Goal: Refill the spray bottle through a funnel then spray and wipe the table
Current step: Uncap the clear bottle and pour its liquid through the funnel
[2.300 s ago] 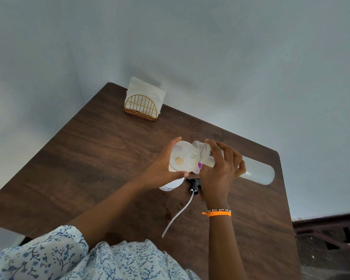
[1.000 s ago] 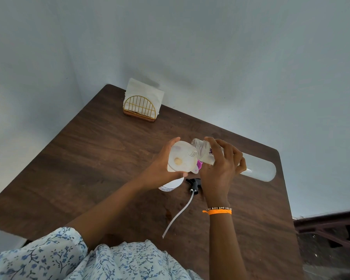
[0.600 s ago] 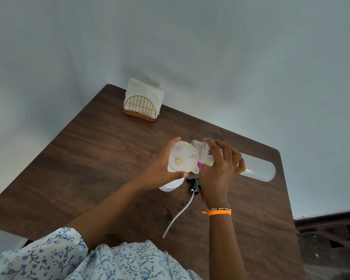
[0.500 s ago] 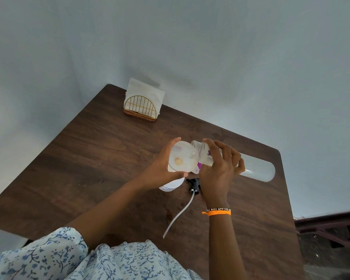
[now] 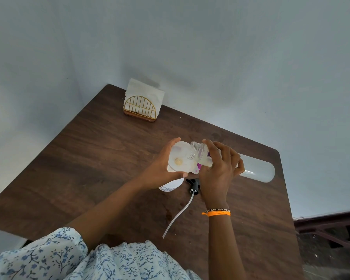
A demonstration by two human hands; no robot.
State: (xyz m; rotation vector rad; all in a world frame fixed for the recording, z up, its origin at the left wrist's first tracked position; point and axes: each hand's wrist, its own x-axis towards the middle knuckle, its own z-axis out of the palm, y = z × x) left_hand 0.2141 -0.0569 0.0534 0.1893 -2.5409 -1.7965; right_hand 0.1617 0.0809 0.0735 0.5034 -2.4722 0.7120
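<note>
My left hand (image 5: 160,168) grips the rim of a translucent white funnel (image 5: 179,159) that sits in the neck of the white spray bottle (image 5: 171,184), which stands on the dark wooden table (image 5: 93,158). My right hand (image 5: 217,170) grips a long frosted refill bottle (image 5: 255,170), tipped almost flat with its threaded mouth over the funnel. The black spray head (image 5: 194,183) lies on the table beside the bottle, its white dip tube (image 5: 179,214) trailing toward me. No liquid stream is visible.
A gold wire napkin holder (image 5: 140,107) with white napkins stands at the table's far corner against the wall. The table's right edge lies just beyond the refill bottle's base. A dark frame (image 5: 327,227) shows low on the right, off the table.
Both hands hold nearly the same pose throughout. The refill bottle stays tipped over the funnel, with only slight shifts of its mouth.
</note>
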